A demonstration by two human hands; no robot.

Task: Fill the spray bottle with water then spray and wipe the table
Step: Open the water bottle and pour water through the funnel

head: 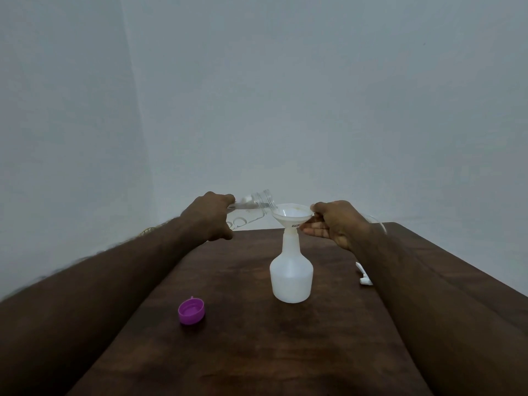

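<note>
A white spray bottle (291,274) stands upright in the middle of the dark wooden table (257,352), its top off. In its neck sits a white funnel (291,214). My right hand (335,224) pinches the funnel's right rim. To the funnel's left, my left hand (213,215) grips a clear water bottle (254,208) tilted on its side, its open mouth at the funnel's left rim. Water lies along the clear bottle's lower side.
A purple bottle cap (191,312) lies open side up on the table at the front left. The white spray head (363,275) with its tube lies on the table behind my right forearm. Plain pale walls stand behind the table's far edge.
</note>
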